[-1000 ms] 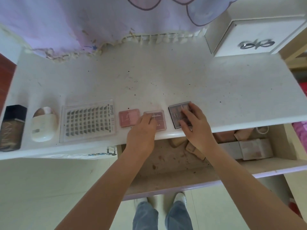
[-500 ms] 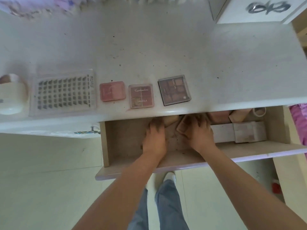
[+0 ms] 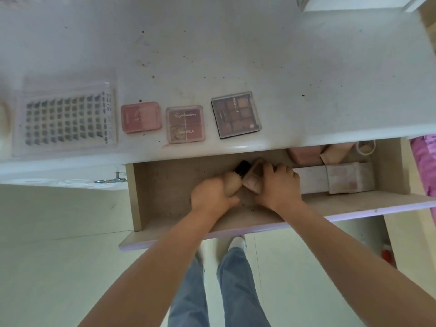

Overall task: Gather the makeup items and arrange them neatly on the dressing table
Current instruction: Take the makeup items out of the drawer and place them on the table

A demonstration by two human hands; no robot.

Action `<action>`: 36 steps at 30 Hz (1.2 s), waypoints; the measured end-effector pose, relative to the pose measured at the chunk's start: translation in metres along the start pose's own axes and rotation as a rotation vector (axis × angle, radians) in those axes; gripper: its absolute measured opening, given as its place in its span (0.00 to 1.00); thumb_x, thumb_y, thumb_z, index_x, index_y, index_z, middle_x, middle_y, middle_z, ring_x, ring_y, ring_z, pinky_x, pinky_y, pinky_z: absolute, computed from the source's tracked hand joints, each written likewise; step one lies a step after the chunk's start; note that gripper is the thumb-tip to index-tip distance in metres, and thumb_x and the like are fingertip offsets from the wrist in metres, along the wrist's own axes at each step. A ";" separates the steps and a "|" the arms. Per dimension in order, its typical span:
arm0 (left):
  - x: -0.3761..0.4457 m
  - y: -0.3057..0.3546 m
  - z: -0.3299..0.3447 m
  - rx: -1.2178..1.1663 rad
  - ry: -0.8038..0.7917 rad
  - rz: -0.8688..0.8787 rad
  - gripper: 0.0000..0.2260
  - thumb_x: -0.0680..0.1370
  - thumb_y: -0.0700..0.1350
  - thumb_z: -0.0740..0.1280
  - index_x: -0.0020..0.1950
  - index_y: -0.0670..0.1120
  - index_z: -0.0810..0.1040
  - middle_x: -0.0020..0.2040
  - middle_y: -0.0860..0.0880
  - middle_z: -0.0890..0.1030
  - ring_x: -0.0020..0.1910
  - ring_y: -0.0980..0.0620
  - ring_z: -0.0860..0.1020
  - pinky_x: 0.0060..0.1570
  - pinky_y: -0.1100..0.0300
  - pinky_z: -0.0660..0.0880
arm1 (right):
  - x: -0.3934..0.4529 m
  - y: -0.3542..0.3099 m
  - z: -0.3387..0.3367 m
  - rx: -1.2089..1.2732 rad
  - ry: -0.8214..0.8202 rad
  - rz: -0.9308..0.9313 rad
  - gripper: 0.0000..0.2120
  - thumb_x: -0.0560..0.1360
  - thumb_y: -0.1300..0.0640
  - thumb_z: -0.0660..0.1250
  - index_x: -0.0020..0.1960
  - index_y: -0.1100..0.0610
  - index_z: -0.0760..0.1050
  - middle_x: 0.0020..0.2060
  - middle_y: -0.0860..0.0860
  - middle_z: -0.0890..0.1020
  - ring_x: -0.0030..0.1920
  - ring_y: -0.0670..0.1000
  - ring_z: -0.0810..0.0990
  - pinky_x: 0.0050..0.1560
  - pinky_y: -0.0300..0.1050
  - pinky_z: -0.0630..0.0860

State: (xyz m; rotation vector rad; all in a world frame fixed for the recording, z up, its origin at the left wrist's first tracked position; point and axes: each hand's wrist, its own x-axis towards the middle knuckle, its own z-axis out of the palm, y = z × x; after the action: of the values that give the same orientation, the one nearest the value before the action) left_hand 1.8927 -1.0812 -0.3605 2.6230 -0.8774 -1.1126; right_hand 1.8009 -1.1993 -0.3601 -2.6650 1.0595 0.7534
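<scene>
On the white dressing table (image 3: pixel 236 55) lie, in a row near the front edge, a clear lash tray (image 3: pixel 66 119), a pink compact (image 3: pixel 141 117), a pink four-pan eyeshadow palette (image 3: pixel 185 123) and a dark nine-pan palette (image 3: pixel 236 114). Both hands are inside the open drawer (image 3: pixel 165 185). My left hand (image 3: pixel 212 194) grips a beige tube with a black cap (image 3: pixel 236 178). My right hand (image 3: pixel 278 185) holds a clear-lidded brownish compact (image 3: pixel 253 178).
More items sit at the drawer's right end: a pink case (image 3: pixel 304 154), a beige box (image 3: pixel 337 153), a tape roll (image 3: pixel 365 147) and a pale flat box (image 3: pixel 349 178). A white round container (image 3: pixel 3 123) shows at the left edge. My legs stand below the drawer.
My hands left the palettes on the tabletop, dropped into the drawer and closed on two items there. The camera tilted down.
</scene>
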 end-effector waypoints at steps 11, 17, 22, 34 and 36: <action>-0.065 0.051 -0.066 -0.204 0.322 0.281 0.18 0.63 0.57 0.69 0.45 0.45 0.76 0.38 0.55 0.64 0.37 0.55 0.65 0.32 0.71 0.57 | -0.077 0.069 -0.102 0.387 0.169 -0.132 0.38 0.60 0.56 0.73 0.67 0.53 0.64 0.57 0.51 0.73 0.54 0.52 0.71 0.50 0.42 0.67; -0.016 0.126 -0.099 -0.006 0.284 0.182 0.10 0.71 0.51 0.63 0.37 0.47 0.65 0.29 0.51 0.66 0.38 0.47 0.69 0.29 0.63 0.62 | -0.034 0.088 -0.130 0.241 0.327 -0.152 0.44 0.60 0.59 0.75 0.71 0.56 0.57 0.64 0.58 0.67 0.64 0.58 0.64 0.60 0.49 0.66; 0.015 0.148 -0.096 0.165 0.352 0.231 0.08 0.72 0.46 0.62 0.46 0.43 0.73 0.34 0.48 0.65 0.43 0.44 0.68 0.32 0.56 0.62 | -0.005 0.095 -0.130 0.131 0.214 -0.193 0.42 0.62 0.58 0.74 0.71 0.53 0.56 0.67 0.54 0.63 0.63 0.55 0.67 0.60 0.44 0.68; 0.023 0.145 -0.085 0.219 0.382 0.097 0.25 0.74 0.58 0.62 0.63 0.41 0.67 0.53 0.45 0.74 0.48 0.44 0.75 0.35 0.57 0.65 | 0.023 0.093 -0.142 0.205 0.088 -0.220 0.40 0.69 0.72 0.62 0.74 0.50 0.50 0.75 0.53 0.44 0.75 0.56 0.42 0.72 0.54 0.56; 0.011 0.143 -0.082 0.212 0.438 0.128 0.26 0.74 0.61 0.61 0.62 0.42 0.67 0.50 0.46 0.74 0.48 0.45 0.77 0.35 0.57 0.65 | 0.013 0.093 -0.129 0.309 0.235 -0.240 0.36 0.68 0.71 0.65 0.72 0.57 0.56 0.74 0.58 0.50 0.74 0.59 0.45 0.72 0.55 0.53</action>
State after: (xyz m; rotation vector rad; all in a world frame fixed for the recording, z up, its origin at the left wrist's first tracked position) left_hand 1.8914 -1.2107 -0.2574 2.7638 -1.0853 -0.4031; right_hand 1.7959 -1.3189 -0.2539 -2.5849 0.8029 0.2146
